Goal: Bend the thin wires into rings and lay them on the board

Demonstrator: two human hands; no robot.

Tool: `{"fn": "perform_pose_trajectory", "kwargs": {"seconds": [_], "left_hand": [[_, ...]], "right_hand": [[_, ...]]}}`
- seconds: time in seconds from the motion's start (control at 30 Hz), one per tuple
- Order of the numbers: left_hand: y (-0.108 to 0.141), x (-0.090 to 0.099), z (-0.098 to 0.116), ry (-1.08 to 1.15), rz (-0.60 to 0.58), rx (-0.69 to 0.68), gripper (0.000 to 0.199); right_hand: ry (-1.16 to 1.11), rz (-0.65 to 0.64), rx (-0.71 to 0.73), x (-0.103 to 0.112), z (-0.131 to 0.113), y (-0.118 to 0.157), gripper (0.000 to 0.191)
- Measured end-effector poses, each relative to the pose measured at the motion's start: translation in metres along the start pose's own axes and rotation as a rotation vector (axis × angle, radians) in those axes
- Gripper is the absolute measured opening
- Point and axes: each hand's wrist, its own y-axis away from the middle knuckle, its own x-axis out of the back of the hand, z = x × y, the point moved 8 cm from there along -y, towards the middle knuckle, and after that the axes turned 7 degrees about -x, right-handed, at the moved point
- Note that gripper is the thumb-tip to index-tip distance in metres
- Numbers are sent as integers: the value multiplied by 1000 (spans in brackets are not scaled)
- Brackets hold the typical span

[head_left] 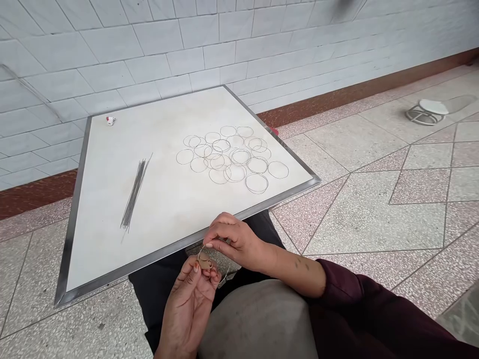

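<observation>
My left hand (pixel 192 304) is closed on a small flat brown piece (pixel 205 263), pinched between thumb and fingers over my lap. Above it my right hand (pixel 235 242) pinches a thin wire (pixel 201 251) that curves down to the brown piece. Whether the wire passes through the piece I cannot tell. More of a thin wire shows just right of my left fingers. Past my hands, many thin wire rings (pixel 257 183) lie overlapping on the right half of the white table (pixel 164 209). A bundle of straight wires (pixel 133 197) rests on its left half.
The table has a grey metal edge (pixel 149 263), close to my hands. A small white and red object (pixel 111 120) stands at its far left corner. Behind it is a white tiled wall (pixel 160 40). A low white stool (pixel 430 109) is on the floor at right.
</observation>
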Motion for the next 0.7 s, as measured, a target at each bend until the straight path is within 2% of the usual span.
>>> {"fn": "perform_pose_trajectory", "kwargs": {"seconds": [0.27, 0.7], "left_hand": [[0, -1, 3, -94, -74, 37, 12], [-1, 0, 3, -90, -32, 50, 5]], "right_hand": [[10, -18, 15, -1, 0, 0, 9], [37, -81, 29, -6, -1, 2, 11]]}}
